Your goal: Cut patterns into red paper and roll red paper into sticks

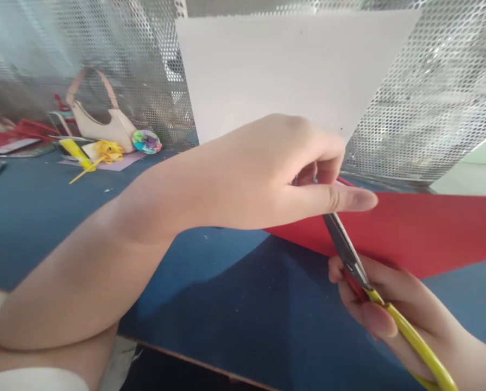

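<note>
A pair of scissors (375, 296) with yellow handles is held in the right hand (414, 304) at the lower right, pinched between thumb and fingers, with the blades pointed up and to the left. The tips of the blades are hidden by the left hand (275, 163), which is stretched in from the lower left, back upward. Its fingers are curled and its thumb is laid out straight over the blades; whether anything is pinched in it cannot be told, since the inside of the grip is mostly hidden. A sheet of red paper (434, 228) is seen beneath the left thumb and reaches to the right edge of the view, just above the right hand. Something narrow and red is caught beside the blades in the right hand's fingers, but whether it belongs to the sheet cannot be made out. All of this is set over a blue table (234, 293), on which a dark shadow is cast. Behind the hands, a white board (283, 70) is stood against a perforated metal panel (425, 108). At the far left, a pale handbag (100, 122), a multicoloured rosette (146, 142) and a yellow ruffled piece (109, 151) are grouped near the panel.
</note>
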`<state>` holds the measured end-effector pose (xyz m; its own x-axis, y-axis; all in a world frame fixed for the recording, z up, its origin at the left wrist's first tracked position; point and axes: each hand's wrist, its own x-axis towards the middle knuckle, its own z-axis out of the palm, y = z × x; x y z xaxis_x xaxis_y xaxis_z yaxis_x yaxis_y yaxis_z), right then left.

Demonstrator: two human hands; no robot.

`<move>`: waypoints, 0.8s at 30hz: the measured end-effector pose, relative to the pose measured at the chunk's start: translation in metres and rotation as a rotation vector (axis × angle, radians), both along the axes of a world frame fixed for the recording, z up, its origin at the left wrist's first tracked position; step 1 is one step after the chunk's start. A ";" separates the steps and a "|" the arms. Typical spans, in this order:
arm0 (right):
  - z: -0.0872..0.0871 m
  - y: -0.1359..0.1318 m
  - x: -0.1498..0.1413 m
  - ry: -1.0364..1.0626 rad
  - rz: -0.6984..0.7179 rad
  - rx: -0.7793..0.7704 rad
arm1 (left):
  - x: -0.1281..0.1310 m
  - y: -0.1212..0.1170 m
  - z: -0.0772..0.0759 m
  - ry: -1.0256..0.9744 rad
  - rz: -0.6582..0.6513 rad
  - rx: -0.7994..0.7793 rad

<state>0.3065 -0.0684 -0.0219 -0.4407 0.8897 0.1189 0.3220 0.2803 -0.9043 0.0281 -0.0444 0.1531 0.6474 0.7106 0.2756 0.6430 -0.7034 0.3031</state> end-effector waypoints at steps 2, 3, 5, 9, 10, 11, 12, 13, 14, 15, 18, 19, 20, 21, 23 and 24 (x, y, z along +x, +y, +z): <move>0.005 0.000 -0.003 0.035 0.045 0.029 | -0.001 0.005 -0.002 -0.090 0.006 0.041; 0.006 0.000 -0.004 0.056 0.049 0.055 | -0.001 0.008 -0.003 -0.121 0.017 0.046; 0.008 0.000 -0.007 0.086 0.027 0.102 | 0.000 0.014 -0.006 -0.167 0.023 0.024; 0.003 0.000 -0.006 0.107 0.020 0.110 | -0.001 0.020 -0.009 -0.219 -0.003 -0.041; 0.002 -0.001 -0.005 0.112 0.025 0.100 | -0.001 0.020 -0.010 -0.216 -0.010 -0.059; 0.000 -0.001 -0.005 0.114 0.028 0.093 | -0.002 0.020 -0.010 -0.210 -0.017 -0.080; 0.000 -0.001 -0.005 0.118 0.031 0.087 | -0.003 0.020 -0.010 -0.203 -0.025 -0.099; 0.000 -0.002 -0.004 0.122 0.035 0.087 | -0.004 0.020 -0.011 -0.195 -0.033 -0.120; 0.000 -0.002 -0.004 0.126 0.035 0.093 | -0.004 0.020 -0.010 -0.187 -0.037 -0.138; 0.000 -0.002 -0.005 0.130 0.035 0.100 | -0.005 0.020 -0.010 -0.178 -0.038 -0.158; 0.000 -0.001 -0.004 0.135 0.031 0.096 | -0.005 0.019 -0.009 -0.150 -0.031 -0.207; 0.000 0.000 -0.004 0.132 0.026 0.090 | -0.004 0.018 -0.008 -0.142 -0.031 -0.212; 0.000 0.000 -0.004 0.129 0.022 0.086 | -0.004 0.018 -0.008 -0.135 -0.031 -0.206; 0.000 0.001 -0.004 0.124 0.022 0.084 | -0.003 0.017 -0.007 -0.129 -0.030 -0.195; 0.000 0.002 -0.004 0.122 0.024 0.098 | -0.002 0.016 -0.006 -0.123 -0.017 -0.165; 0.000 0.002 -0.003 0.120 0.023 0.107 | -0.001 0.015 -0.006 -0.121 -0.010 -0.151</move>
